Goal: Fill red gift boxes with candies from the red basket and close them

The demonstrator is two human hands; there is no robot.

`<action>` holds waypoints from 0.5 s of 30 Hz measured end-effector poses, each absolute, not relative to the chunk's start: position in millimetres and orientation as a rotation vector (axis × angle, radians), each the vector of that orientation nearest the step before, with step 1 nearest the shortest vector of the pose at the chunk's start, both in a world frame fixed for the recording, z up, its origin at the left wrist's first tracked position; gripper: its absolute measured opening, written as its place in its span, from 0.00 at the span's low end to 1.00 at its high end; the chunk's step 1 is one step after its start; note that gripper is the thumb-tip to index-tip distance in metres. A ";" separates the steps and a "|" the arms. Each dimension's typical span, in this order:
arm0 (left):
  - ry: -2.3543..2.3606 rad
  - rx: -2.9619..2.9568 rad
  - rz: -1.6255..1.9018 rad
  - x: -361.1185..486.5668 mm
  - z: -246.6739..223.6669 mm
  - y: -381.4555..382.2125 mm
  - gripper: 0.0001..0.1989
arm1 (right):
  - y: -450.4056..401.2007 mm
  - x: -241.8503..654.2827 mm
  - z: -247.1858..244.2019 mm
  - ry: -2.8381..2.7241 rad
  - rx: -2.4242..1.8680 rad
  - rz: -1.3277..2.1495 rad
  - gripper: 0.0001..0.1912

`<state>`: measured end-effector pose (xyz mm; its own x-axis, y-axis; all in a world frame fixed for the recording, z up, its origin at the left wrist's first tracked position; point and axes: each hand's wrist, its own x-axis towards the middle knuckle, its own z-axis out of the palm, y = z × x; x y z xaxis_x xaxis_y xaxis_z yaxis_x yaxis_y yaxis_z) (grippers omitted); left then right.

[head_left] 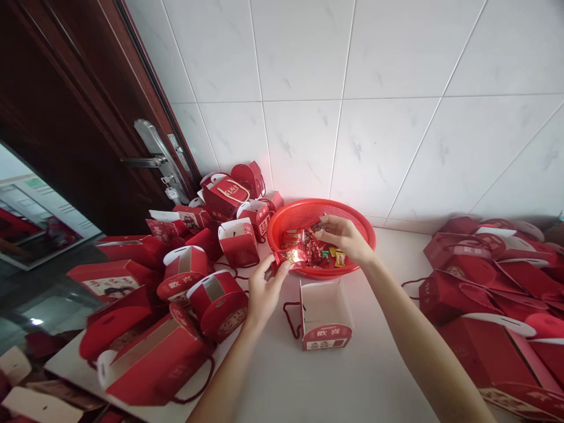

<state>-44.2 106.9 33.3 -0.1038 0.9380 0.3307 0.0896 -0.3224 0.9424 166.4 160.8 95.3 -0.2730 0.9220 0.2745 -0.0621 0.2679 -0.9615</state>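
Packets [294, 256] in both hands [263, 288] [347, 238], at basket [304, 216]

We cannot identify the small dark piece [317, 227] in the right grip [346, 238], nor read the blurred print [292, 256] on the packet [282, 257] in the left grip [264, 291]. Sweets [325, 254] hide part of the red basket [368, 226] from us. The right edge cuts off the heaped boxes [476, 346], the top edge the door [79, 88], the bottom edge both forearms [409, 323].
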 end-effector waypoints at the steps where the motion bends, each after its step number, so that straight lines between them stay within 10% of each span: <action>1: 1.179 1.443 1.515 -44.5 33.1 107.0 0.16 | 161.4 168.1 95.5 -1.473 -0.832 1.205 0.17; 15: 1.182 1.418 1.503 -42.2 35.1 106.1 0.15 | 152.5 169.5 90.4 -1.631 -0.749 1.175 0.14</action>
